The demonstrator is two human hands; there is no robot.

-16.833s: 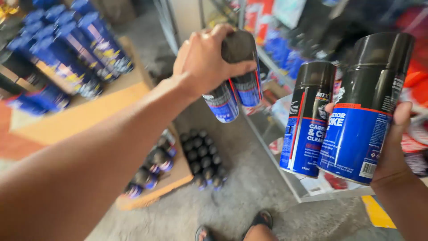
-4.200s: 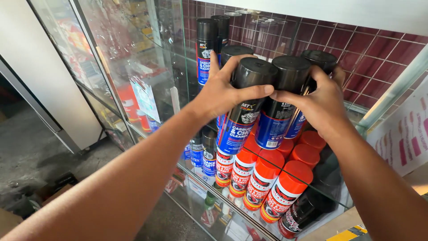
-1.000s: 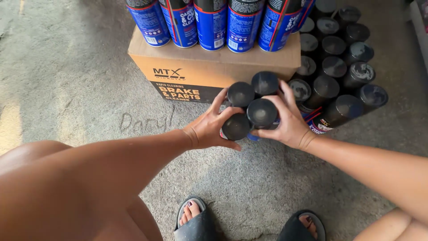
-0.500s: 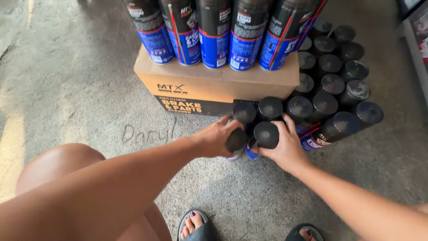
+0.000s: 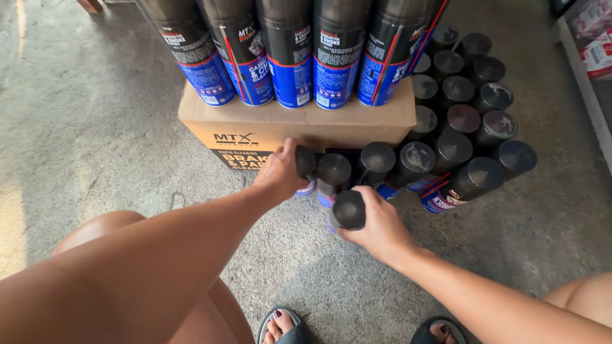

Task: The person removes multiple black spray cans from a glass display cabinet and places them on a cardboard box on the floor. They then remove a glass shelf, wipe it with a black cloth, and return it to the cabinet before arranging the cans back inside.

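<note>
On concrete floor [image 5: 95,127], left hand [image 5: 279,175] and right hand [image 5: 376,229] each grip a spray can [image 5: 348,210].

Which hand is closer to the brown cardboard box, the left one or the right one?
Left. The left hand grips a spray can right against the front of the cardboard box. The right hand holds another can lower down, away from the box.

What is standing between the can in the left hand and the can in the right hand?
In the head view, one black-capped can stands between the left hand's can and the right hand's can.
</note>
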